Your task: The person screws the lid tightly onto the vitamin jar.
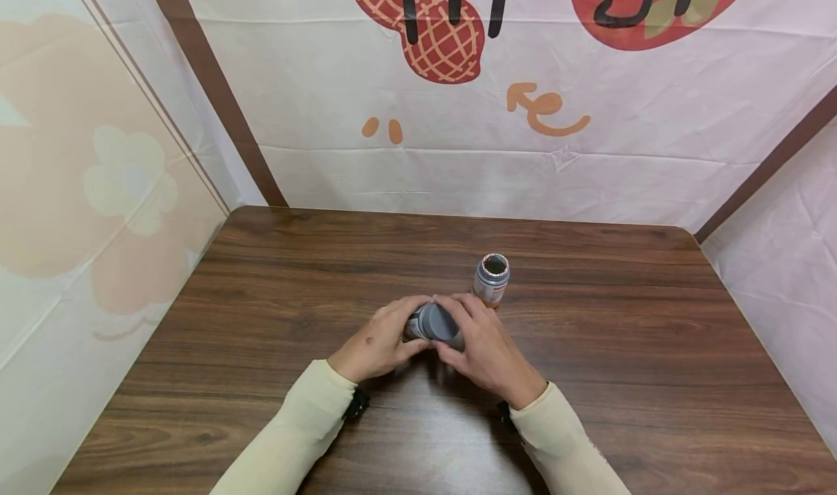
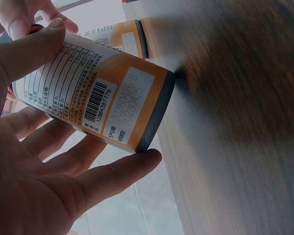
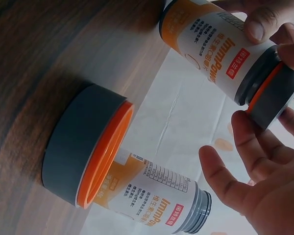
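The left hand (image 1: 375, 342) (image 2: 63, 181) grips a white and orange bottle (image 2: 108, 93) (image 3: 206, 44) round its body, thumb on one side and fingers on the other. This bottle is tilted, its dark base close to the wooden table. On its top sits a dark grey cap (image 1: 439, 322) (image 3: 277, 95), with an orange ring showing at the edge. Fingers of the right hand (image 1: 484, 346) (image 3: 264, 186) pinch that cap. In the right wrist view, a loose dark cap (image 3: 71, 142) with an orange inside lies on the table, in front of a second, uncapped bottle (image 3: 152, 191) (image 1: 490, 284).
The brown wooden table (image 1: 621, 320) reaches back to a white printed cloth (image 1: 314, 66). More cloth hangs at the left and right sides. The uncapped bottle stands upright just behind the right hand.
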A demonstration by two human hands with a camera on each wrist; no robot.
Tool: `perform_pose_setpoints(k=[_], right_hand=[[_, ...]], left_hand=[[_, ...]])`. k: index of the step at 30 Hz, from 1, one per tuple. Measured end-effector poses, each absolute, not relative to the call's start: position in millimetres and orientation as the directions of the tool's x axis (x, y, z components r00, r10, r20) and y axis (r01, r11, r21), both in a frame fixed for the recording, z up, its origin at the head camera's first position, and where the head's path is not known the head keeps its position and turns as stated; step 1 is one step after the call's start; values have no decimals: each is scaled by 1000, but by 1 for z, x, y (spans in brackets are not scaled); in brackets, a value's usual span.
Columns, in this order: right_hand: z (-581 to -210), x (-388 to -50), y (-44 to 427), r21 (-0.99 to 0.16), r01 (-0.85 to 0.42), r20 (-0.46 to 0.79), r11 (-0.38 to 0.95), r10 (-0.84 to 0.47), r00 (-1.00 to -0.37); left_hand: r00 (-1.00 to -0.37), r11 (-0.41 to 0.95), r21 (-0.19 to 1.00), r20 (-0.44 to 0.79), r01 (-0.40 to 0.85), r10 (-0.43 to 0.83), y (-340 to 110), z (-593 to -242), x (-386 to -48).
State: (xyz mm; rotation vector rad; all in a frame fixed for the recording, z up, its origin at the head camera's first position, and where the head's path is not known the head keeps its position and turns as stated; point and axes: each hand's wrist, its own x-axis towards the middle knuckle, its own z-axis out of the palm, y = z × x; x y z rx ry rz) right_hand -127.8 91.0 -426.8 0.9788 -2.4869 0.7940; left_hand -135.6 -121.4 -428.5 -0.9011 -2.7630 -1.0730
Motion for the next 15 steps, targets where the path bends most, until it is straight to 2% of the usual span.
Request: perform_pose_setpoints(k=[8,15], right_hand=[[-427,-129,93,-322,-749,530,579,-545,-650],[-428,-129,93,-318,-760,526,567,-562,-639]], left_hand=[[-824,591,597,246,543,510,-121,-428,-135],[-826,591,600,239,539,511,-121,-429,-136]])
